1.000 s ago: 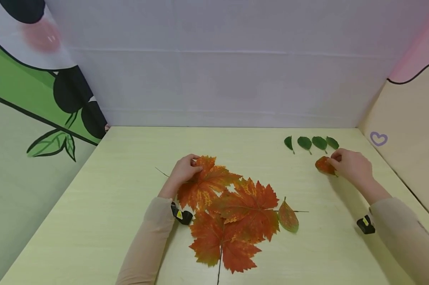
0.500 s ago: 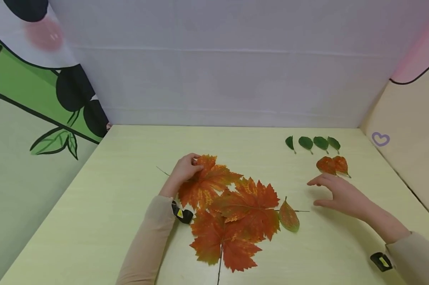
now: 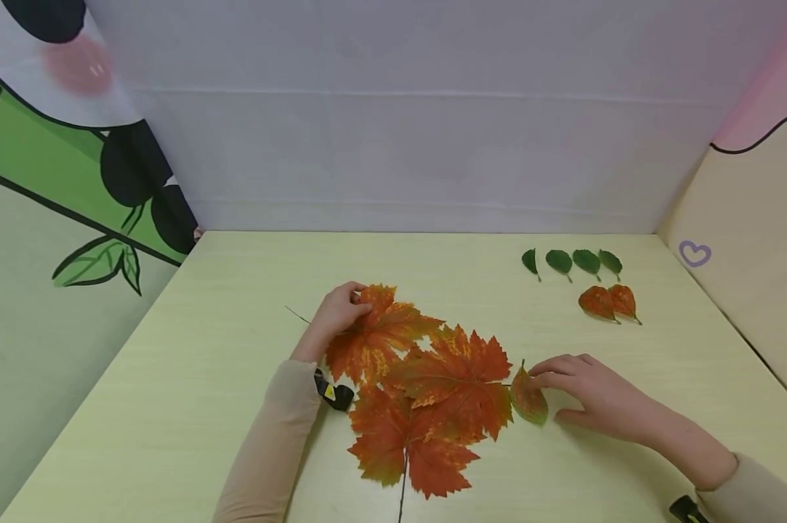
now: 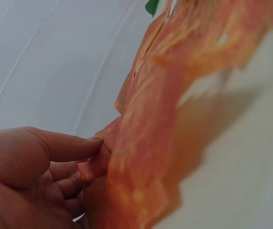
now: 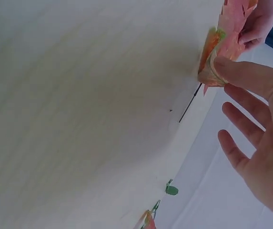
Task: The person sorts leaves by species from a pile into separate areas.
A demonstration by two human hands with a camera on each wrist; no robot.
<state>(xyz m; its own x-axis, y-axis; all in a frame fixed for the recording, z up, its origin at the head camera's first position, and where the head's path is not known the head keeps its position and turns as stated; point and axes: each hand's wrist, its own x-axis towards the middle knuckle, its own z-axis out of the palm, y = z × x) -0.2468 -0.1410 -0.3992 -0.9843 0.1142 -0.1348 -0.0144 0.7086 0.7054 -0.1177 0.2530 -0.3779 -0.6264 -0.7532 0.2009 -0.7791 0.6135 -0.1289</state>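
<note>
My left hand [image 3: 336,314] pinches the edge of the upper orange maple leaf [image 3: 380,330]; in the left wrist view the thumb [image 4: 76,145] presses on the leaf's rim. Two more orange-red maple leaves overlap it: one in the middle [image 3: 468,381] and one in front [image 3: 409,447], stems outward. My right hand [image 3: 599,399] is at a small oval orange-green leaf [image 3: 529,398], right of the maple leaves. Its fingertips reach over that leaf's right edge, with thumb and fingers apart. In the right wrist view its other fingers [image 5: 236,148] are spread; contact with the leaf is unclear.
Several small green leaves [image 3: 586,263] lie in a row at the table's back right. Two small orange leaves [image 3: 597,302] lie side by side just in front of them. A pale wall [image 3: 426,160] rises behind the table [image 3: 171,378].
My right hand let go of a small orange leaf beside another at back right, then moved left and nearer to the oval leaf by the maple leaves. The left hand stayed still.
</note>
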